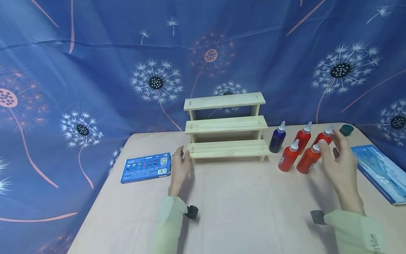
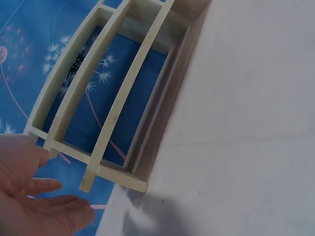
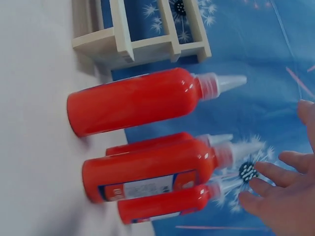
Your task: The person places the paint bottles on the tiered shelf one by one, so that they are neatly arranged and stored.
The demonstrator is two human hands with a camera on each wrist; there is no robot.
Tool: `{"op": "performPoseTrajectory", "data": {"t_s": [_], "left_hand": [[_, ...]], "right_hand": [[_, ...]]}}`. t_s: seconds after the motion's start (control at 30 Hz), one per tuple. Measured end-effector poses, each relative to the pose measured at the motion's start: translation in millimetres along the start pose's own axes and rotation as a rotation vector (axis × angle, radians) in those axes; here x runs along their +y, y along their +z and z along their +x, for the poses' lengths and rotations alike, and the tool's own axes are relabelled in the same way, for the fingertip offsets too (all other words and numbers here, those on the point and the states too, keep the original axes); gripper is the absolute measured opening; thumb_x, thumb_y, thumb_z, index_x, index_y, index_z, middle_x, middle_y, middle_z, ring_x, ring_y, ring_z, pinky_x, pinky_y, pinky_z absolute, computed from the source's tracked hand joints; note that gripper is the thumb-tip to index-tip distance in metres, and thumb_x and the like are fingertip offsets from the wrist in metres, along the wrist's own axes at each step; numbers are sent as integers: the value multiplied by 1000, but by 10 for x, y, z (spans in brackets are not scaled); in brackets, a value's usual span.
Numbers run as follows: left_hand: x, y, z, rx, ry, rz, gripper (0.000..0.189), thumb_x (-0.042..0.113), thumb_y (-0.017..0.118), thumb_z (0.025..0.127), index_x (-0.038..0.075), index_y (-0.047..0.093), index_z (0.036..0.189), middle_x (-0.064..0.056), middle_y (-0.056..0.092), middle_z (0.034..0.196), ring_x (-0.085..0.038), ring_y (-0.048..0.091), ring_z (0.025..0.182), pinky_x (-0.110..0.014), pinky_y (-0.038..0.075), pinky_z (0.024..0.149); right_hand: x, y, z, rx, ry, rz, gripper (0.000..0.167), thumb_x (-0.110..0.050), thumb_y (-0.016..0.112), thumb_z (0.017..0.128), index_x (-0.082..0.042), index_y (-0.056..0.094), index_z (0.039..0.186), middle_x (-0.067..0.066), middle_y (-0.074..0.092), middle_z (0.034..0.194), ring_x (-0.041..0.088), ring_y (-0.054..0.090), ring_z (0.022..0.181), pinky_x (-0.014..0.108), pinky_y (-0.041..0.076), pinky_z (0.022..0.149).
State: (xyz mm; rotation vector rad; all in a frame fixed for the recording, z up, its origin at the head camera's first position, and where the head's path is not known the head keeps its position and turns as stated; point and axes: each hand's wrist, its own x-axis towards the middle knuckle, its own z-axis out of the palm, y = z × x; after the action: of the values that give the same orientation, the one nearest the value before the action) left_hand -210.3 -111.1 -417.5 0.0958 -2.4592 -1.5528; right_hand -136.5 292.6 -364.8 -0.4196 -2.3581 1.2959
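- Your left hand [image 1: 180, 169] is relaxed, its fingers loosely bent and gripping nothing. It stands at the left end of the lowest tier of the wooden shelf [image 1: 226, 124]; whether the skin meets the wood, you cannot tell from these views.
- Your right hand [image 1: 340, 167] is released too, thumb and fingers spread apart with nothing between them. The right wrist view shows it just beyond the bottle tips.
- From your head camera, your right thumb overlaps the tip region of the front-right red bottle [image 1: 308, 162], and your fingers overlap that of the back-right red bottle [image 1: 324, 138]. Neither bottle is grasped.
- Next to those, on their left, you have the front-left red bottle [image 1: 288, 158] and the back-left red bottle [image 1: 303, 138]. All four stand upright on the table [image 1: 234, 211], right of the shelf.
- A dark blue bottle [image 1: 277, 141] stands upright between the shelf and the red ones.
- To the left of your left hand lies a flat blue box [image 1: 146, 167].
- Beyond your right hand you see a dark green round object [image 1: 346, 130] and a flat blue-covered item [image 1: 380, 173].
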Motion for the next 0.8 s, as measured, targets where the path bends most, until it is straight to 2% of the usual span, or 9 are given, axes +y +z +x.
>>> {"op": "performPoseTrajectory", "data": {"t_s": [0.17, 0.27, 0.37, 0.47, 0.63, 0.77, 0.8], "left_hand": [[-21, 51, 56, -21, -100, -69, 45, 15, 46, 103, -9, 41, 141, -32, 44, 141, -42, 48, 129, -46, 46, 106], [-41, 87, 96, -34, -161, -99, 46, 16, 46, 103, -7, 41, 142, -30, 45, 142, -41, 50, 128, -43, 48, 104], [-72, 112, 130, -50, -193, -122, 46, 16, 46, 103, -6, 40, 143, -29, 47, 141, -39, 53, 126, -40, 52, 100], [-117, 127, 150, -56, -212, -131, 47, 16, 47, 103, -4, 41, 144, -26, 50, 139, -36, 56, 124, -37, 54, 96], [-185, 136, 165, -18, -222, -151, 43, 13, 50, 101, -2, 47, 142, -25, 55, 135, -33, 58, 122, -36, 55, 95], [-212, 159, 177, -1, -219, -219, 41, 8, 51, 100, -3, 50, 139, -26, 59, 130, -33, 61, 117, -35, 57, 91], [-213, 164, 179, 4, -222, -230, 40, 8, 52, 100, -3, 50, 139, -25, 60, 129, -32, 62, 116, -34, 57, 90]], "right_hand": [[139, -58, 12, -31, 80, 56, 61, -43, 38, 103, -29, 13, 157, 8, 18, 163, 25, 16, 149, 47, 18, 120], [201, -88, 3, -59, 124, 69, 63, -46, 37, 103, -31, 10, 157, 9, 15, 163, 29, 15, 149, 51, 18, 119], [259, -106, -10, -93, 151, 63, 65, -51, 35, 102, -31, 8, 157, 12, 12, 163, 37, 13, 148, 59, 20, 116], [312, -102, -13, -123, 154, 57, 67, -52, 34, 102, -27, 6, 158, 16, 11, 162, 43, 13, 146, 64, 21, 112], [417, -46, 4, -177, 139, 50, 72, -54, 37, 100, -25, 4, 158, 20, 14, 161, 46, 17, 143, 64, 25, 109], [510, -14, 24, -189, 136, 4, 75, -58, 39, 98, -30, 4, 158, 19, 20, 160, 43, 23, 143, 51, 29, 111], [525, -12, 27, -192, 134, 7, 75, -57, 41, 98, -31, 4, 158, 19, 20, 160, 43, 23, 143, 51, 30, 110]]}}
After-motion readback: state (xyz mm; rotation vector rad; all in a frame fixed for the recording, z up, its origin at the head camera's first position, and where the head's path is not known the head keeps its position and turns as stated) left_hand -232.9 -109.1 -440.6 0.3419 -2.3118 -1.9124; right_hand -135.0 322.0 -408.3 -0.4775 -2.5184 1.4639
